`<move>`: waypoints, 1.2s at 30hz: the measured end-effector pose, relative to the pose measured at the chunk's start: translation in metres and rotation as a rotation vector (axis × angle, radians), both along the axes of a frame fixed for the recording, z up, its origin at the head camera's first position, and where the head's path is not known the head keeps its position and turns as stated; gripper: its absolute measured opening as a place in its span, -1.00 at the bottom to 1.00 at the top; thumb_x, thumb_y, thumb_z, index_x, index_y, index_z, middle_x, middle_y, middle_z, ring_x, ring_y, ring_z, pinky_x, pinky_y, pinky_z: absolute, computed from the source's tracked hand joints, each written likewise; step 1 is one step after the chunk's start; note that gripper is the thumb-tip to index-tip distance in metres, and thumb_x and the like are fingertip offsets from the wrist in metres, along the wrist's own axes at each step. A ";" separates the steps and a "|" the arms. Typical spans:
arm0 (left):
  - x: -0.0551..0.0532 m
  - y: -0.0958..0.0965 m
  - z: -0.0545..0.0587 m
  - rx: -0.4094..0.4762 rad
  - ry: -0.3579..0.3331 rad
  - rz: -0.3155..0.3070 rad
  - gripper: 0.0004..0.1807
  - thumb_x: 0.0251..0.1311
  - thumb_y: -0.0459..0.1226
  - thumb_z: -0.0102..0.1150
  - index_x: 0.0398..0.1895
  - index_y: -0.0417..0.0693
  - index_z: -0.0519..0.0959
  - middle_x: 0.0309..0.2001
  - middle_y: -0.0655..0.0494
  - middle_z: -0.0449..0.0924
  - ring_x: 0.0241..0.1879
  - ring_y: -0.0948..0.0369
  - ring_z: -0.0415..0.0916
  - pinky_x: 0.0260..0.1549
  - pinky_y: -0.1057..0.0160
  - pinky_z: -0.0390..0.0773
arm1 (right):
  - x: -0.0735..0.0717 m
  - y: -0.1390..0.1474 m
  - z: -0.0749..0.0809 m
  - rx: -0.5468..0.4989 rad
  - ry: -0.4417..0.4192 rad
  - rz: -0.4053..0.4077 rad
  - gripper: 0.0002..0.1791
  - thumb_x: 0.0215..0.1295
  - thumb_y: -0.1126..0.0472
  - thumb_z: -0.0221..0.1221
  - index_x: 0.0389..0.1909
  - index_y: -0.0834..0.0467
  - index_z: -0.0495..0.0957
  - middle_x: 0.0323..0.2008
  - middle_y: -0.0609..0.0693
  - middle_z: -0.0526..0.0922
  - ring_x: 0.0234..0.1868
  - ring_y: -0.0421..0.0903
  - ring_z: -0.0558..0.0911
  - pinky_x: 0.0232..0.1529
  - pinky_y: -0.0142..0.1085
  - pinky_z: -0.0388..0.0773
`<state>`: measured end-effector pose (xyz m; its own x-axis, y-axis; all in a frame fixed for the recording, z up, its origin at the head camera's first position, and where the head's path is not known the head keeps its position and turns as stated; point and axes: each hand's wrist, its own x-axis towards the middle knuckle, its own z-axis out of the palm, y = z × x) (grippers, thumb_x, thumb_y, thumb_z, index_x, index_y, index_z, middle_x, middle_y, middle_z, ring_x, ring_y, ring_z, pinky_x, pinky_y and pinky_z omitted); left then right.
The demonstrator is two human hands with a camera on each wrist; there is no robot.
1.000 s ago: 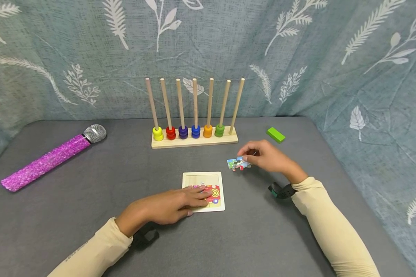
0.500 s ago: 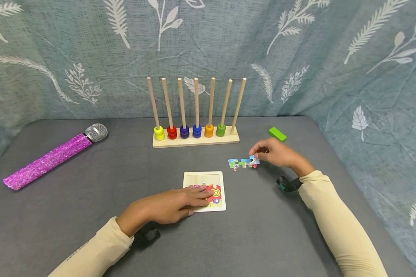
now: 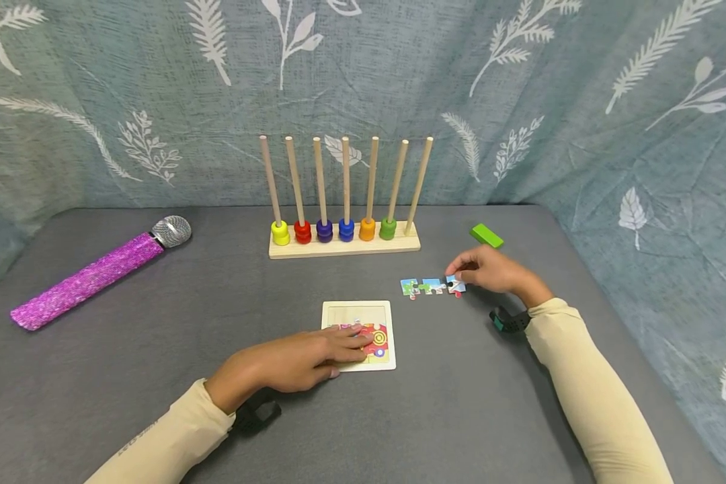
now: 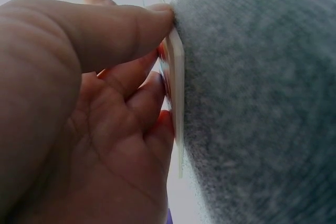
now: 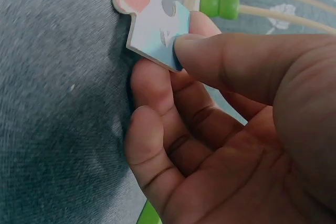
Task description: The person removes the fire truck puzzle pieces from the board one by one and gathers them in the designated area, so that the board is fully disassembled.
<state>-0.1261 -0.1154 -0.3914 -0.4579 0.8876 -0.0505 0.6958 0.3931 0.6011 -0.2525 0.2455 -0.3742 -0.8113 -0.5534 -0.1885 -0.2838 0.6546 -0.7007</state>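
My right hand pinches a jigsaw puzzle piece between thumb and fingers, at the right end of a short row. This piece is pale blue with a red knob. Two more pieces lie to its left on the table: a green-and-blue piece and a blue-and-white piece. My left hand rests with extended fingers on a square wooden puzzle board. Red and yellow pieces fill the board's lower part, partly hidden under the fingers. In the left wrist view, the thumb touches the board's edge.
Behind the hands stands a wooden peg rack with coloured beads at the base of most pegs. A microphone with a glittery pink handle lies at the left. A green block sits beyond my right hand. A patterned curtain hangs behind.
My right hand has moved rightward with its piece. Gaps now show between the pieces, which were bunched together earlier. The left hand has stayed on the board.
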 end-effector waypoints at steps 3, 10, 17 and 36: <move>0.000 0.000 0.000 0.002 0.002 0.000 -0.46 0.28 -0.54 0.00 0.35 -0.23 0.37 0.44 -0.06 0.18 0.44 0.00 0.04 0.36 0.00 0.05 | 0.001 0.001 0.001 -0.003 0.005 -0.006 -0.80 0.34 0.45 0.09 -0.11 0.36 0.64 -0.18 0.12 0.67 -0.29 -0.10 0.52 -0.28 -0.25 0.46; 0.001 0.002 0.001 -0.010 0.009 0.021 -0.48 0.29 -0.55 0.00 0.33 -0.23 0.40 0.43 -0.04 0.19 0.44 0.01 0.03 0.36 0.00 0.07 | -0.001 -0.001 -0.002 0.005 0.042 -0.042 -0.80 0.32 0.44 0.13 -0.10 0.35 0.65 -0.16 0.15 0.67 -0.25 -0.07 0.52 -0.26 -0.25 0.45; 0.008 0.008 0.003 -0.046 0.026 0.087 -0.53 0.29 -0.53 0.04 0.28 -0.21 0.47 0.39 0.05 0.29 0.43 0.03 0.08 0.29 0.01 0.22 | -0.001 0.000 -0.007 0.024 0.063 -0.055 -0.79 0.32 0.46 0.11 -0.10 0.36 0.64 -0.18 0.15 0.67 -0.23 -0.05 0.57 -0.22 -0.21 0.50; -0.008 -0.014 0.016 0.008 0.019 0.326 -0.33 0.24 -0.21 0.30 0.34 -0.35 0.34 0.44 -0.18 0.13 0.42 -0.10 0.07 0.26 -0.14 0.21 | 0.003 -0.001 -0.008 0.023 0.085 -0.067 -0.80 0.31 0.47 0.11 -0.13 0.38 0.64 -0.23 0.15 0.68 -0.27 -0.06 0.57 -0.27 -0.25 0.50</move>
